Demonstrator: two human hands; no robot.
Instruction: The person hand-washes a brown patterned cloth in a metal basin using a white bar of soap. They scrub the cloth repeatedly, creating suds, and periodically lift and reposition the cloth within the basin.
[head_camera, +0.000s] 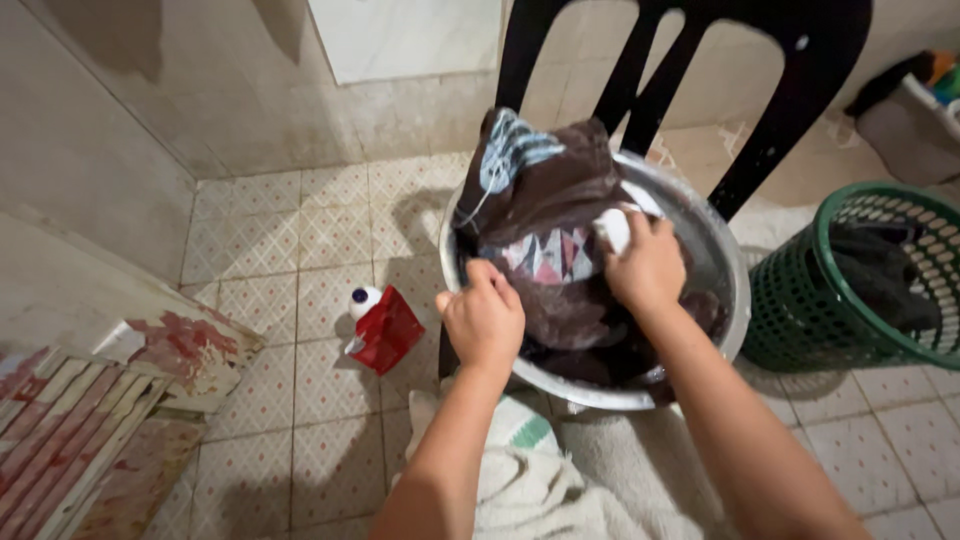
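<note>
Hands' grip: left (485, 318) clamped on wet brown cloth (570, 215), right (645, 262) on white soap bar (613, 229), over round metal basin (720, 260)

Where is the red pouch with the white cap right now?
The red pouch lies on the tiled floor, left of the metal basin and just beyond the person's left hand.

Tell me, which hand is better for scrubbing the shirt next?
Probably the right hand: it holds a white soap bar on the brown shirt. The left hand only grips the cloth.

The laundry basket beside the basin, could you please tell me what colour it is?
The laundry basket is green, with dark clothes inside; the head view shows it clearly.
</note>
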